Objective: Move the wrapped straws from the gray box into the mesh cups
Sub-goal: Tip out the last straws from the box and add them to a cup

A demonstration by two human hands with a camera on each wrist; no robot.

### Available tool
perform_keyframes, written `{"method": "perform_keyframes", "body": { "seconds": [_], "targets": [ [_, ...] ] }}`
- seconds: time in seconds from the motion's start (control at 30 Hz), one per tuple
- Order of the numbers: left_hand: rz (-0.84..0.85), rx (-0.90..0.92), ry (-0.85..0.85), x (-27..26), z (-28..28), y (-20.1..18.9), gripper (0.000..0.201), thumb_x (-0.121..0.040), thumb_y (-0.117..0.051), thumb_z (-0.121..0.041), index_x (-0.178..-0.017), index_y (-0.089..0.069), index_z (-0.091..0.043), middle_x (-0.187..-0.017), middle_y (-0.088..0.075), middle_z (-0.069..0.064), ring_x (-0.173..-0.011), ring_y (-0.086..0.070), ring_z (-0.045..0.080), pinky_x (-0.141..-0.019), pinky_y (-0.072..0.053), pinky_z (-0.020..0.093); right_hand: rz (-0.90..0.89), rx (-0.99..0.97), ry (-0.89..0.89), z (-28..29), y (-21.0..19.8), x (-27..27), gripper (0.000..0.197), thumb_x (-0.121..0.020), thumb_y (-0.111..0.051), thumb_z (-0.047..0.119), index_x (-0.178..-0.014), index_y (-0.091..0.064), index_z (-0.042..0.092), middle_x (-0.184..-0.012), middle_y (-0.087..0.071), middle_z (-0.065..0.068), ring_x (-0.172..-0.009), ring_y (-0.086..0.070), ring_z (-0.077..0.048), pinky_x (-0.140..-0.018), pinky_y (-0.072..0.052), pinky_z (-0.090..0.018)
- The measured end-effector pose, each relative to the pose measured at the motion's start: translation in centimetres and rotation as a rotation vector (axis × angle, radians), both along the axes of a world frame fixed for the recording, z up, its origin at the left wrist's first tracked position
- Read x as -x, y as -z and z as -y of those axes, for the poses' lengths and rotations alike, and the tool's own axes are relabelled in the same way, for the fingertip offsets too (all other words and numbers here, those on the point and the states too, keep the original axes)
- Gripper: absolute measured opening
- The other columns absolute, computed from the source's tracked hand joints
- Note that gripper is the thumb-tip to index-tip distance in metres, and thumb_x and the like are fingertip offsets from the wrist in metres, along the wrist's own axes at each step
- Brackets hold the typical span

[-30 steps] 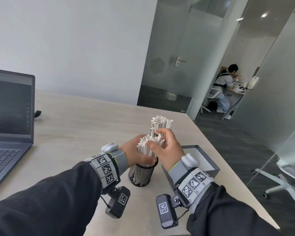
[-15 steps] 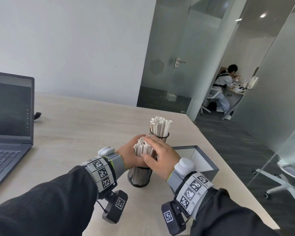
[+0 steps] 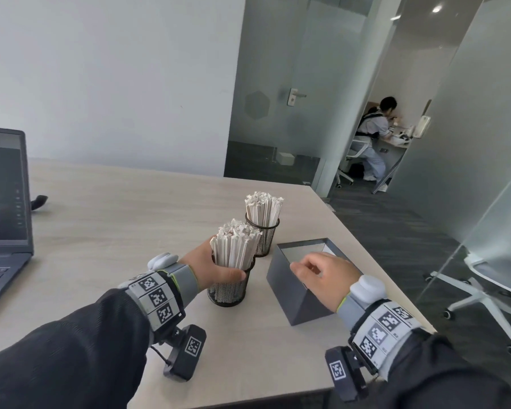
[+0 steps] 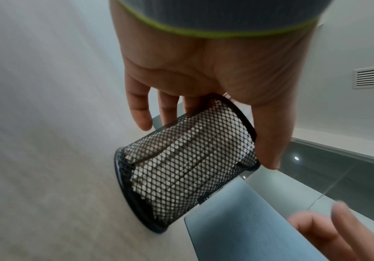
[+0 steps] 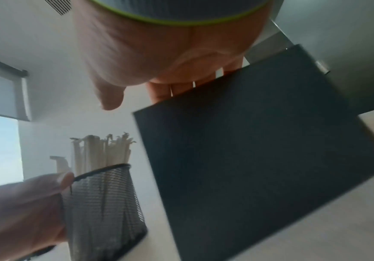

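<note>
Two black mesh cups stand on the table, both packed with white wrapped straws. My left hand [image 3: 214, 267] grips the near mesh cup [image 3: 227, 290] at its rim, thumb in front and fingers round the back; its straws [image 3: 235, 246] stand upright. The far mesh cup [image 3: 263, 236] stands just behind it. The gray box [image 3: 300, 287] sits to the right of the near cup. My right hand [image 3: 319, 274] hovers over the box's open top, fingers loosely curled and holding nothing. No straws show in the visible part of the box. In the left wrist view the near mesh cup [image 4: 188, 159] sits between thumb and fingers.
An open laptop [image 3: 3, 202] stands at the left on the table [image 3: 115, 231]. The table's right edge runs close behind the gray box. Beyond it are a glass partition, a white office chair [image 3: 484, 284] and a seated person [image 3: 372, 137] in the far room.
My right hand let go of the straw bundle in the near cup and moved right, over the gray box. My left hand kept its grip on the cup.
</note>
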State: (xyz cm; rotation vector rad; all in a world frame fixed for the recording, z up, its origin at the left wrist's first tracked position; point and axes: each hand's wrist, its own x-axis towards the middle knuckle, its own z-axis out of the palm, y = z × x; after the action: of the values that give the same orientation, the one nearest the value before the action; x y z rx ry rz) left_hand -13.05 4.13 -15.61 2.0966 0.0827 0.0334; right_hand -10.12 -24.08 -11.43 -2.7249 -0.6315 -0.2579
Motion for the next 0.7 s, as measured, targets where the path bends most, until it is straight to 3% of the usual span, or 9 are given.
{"method": "perform_keyframes", "body": {
  "seconds": [0.1,0.17,0.23,0.33,0.43,0.57,0.7],
  "targets": [
    [0.007,-0.033,-0.067,-1.0,-0.1,0.0,0.063,-0.065,-0.089,-0.041,-0.118,-0.058,-0.026,-0.094,-0.070,-0.007,-0.087,-0.067,0.009,-0.078,-0.052,0.027,-0.048,0.228,0.030,1.0,0.4,0.3,0.059,-0.082,-0.032,0.078,-0.064,-0.050,0.025,-0.067,-0.056,0.008,-0.067,-0.051,-0.008,-0.067,-0.031,-0.026],
    [0.017,-0.049,-0.119,-1.7,0.0,-0.1,0.061,-0.067,-0.087,-0.042,-0.116,-0.055,-0.028,-0.094,-0.068,-0.008,-0.085,-0.064,0.007,-0.072,-0.050,0.024,-0.016,0.269,0.052,1.2,0.6,0.4,0.064,-0.084,-0.034,0.076,-0.067,-0.055,0.019,-0.067,-0.060,0.005,-0.068,-0.054,-0.012,-0.070,-0.029,-0.028],
    [0.030,-0.060,-0.168,-2.2,-0.2,-0.2,0.058,-0.070,-0.086,-0.041,-0.115,-0.052,-0.029,-0.092,-0.065,-0.009,-0.082,-0.062,0.006,-0.066,-0.046,0.022,-0.014,0.271,0.094,0.9,0.3,0.5,0.066,-0.084,-0.036,0.074,-0.065,-0.053,0.014,-0.063,-0.059,0.001,-0.067,-0.055,-0.016,-0.064,-0.028,-0.027],
    [0.036,-0.072,-0.221,-3.6,-0.5,0.0,0.064,-0.067,-0.086,-0.046,-0.118,-0.050,-0.029,-0.095,-0.065,-0.006,-0.083,-0.063,0.011,-0.073,-0.051,0.029,-0.032,0.337,0.165,0.4,-0.1,-0.3,0.066,-0.086,-0.034,0.073,-0.058,-0.043,0.013,-0.056,-0.050,-0.001,-0.063,-0.051,-0.021,-0.054,-0.025,-0.028],
    [0.030,-0.045,-0.256,-4.9,-0.9,0.3,0.075,-0.064,-0.086,-0.050,-0.125,-0.050,-0.027,-0.099,-0.066,-0.004,-0.087,-0.065,0.015,-0.078,-0.054,0.034,-0.033,0.377,0.211,0.0,-0.2,-1.2,0.067,-0.086,-0.029,0.074,-0.060,-0.046,0.014,-0.059,-0.053,0.001,-0.064,-0.052,-0.021,-0.054,-0.026,-0.028],
    [0.033,-0.030,-0.299,-6.4,-1.2,0.1,0.079,-0.067,-0.085,-0.048,-0.131,-0.046,-0.024,-0.101,-0.064,-0.003,-0.086,-0.062,0.013,-0.063,-0.046,0.025,-0.060,0.374,0.216,-0.3,0.4,-3.4,0.069,-0.085,-0.025,0.075,-0.058,-0.044,0.014,-0.059,-0.054,0.001,-0.062,-0.052,-0.022,-0.062,-0.032,-0.032],
    [0.025,-0.031,-0.317,-7.9,-1.3,0.1,0.081,-0.068,-0.085,-0.048,-0.133,-0.044,-0.023,-0.104,-0.063,-0.001,-0.086,-0.060,0.012,-0.062,-0.044,0.024,-0.072,0.378,0.221,-0.6,0.8,-5.5,0.070,-0.083,-0.023,0.075,-0.057,-0.045,0.014,-0.060,-0.054,0.001,-0.064,-0.054,-0.023,-0.063,-0.035,-0.031]
  ]
}}
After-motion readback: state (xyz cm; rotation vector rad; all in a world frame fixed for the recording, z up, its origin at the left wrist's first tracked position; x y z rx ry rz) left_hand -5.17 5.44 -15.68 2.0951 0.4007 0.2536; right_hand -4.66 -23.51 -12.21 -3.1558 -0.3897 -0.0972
